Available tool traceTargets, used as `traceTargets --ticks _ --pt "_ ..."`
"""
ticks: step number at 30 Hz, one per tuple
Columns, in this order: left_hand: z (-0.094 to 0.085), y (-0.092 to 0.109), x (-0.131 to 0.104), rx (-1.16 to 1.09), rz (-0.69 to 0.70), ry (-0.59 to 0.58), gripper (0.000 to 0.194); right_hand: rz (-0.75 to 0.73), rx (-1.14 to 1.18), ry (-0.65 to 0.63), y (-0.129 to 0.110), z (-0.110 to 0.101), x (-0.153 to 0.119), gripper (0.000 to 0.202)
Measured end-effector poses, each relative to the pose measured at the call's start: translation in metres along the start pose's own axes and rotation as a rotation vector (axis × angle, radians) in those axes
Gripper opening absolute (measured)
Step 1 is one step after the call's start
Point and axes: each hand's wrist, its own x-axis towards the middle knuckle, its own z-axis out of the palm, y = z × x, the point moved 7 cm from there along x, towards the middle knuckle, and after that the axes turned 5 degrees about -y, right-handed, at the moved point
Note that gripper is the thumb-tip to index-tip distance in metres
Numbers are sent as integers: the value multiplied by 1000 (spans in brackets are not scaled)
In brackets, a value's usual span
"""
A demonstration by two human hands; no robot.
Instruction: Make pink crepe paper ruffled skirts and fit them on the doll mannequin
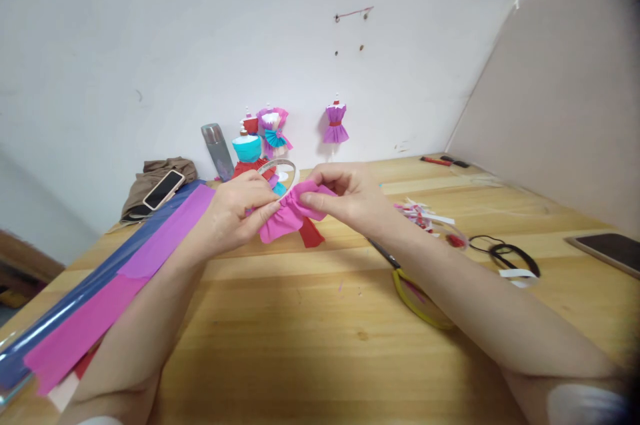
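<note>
Over the middle of the wooden table [300,358], a gathered strip of pink crepe paper [281,223] is held between my two hands. My left hand [243,205] is closed with thumb and fingers pinching its left end. A white ring like a tape roll [296,175] stands up at these fingers; whether they grip it too is hard to tell. My right hand [353,195] pinches the ruffled right part of the paper between thumb and fingers. Below the paper, a red piece [313,233] shows. Behind my hands stands a small dress form with a turquoise top [247,148].
More dressed forms, one in purple [336,125], stand by the wall, with a grey bottle [219,151]. Left lie crepe strips [95,318] and a phone [164,189] on brown cloth. Yellow-handled scissors [407,301], paper scraps [417,217] and another phone [613,251] are right.
</note>
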Motion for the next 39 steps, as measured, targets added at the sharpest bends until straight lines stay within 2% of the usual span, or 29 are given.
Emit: traceTargets --ticks 3,8,16,23,39 --pt "1 2 0 5 17 0 29 -1 -37 -23 -3 2 -2 15" --pt "1 2 0 -10 14 10 29 64 -32 14 -1 -2 -3 24" --pt "-1 3 -1 -16 -1 22 28 85 -32 62 4 -4 0 15" --pt "1 4 1 -18 -37 -19 29 134 -49 83 5 -5 0 14" --pt "2 8 1 -16 2 21 27 143 60 62 3 1 -1 19"
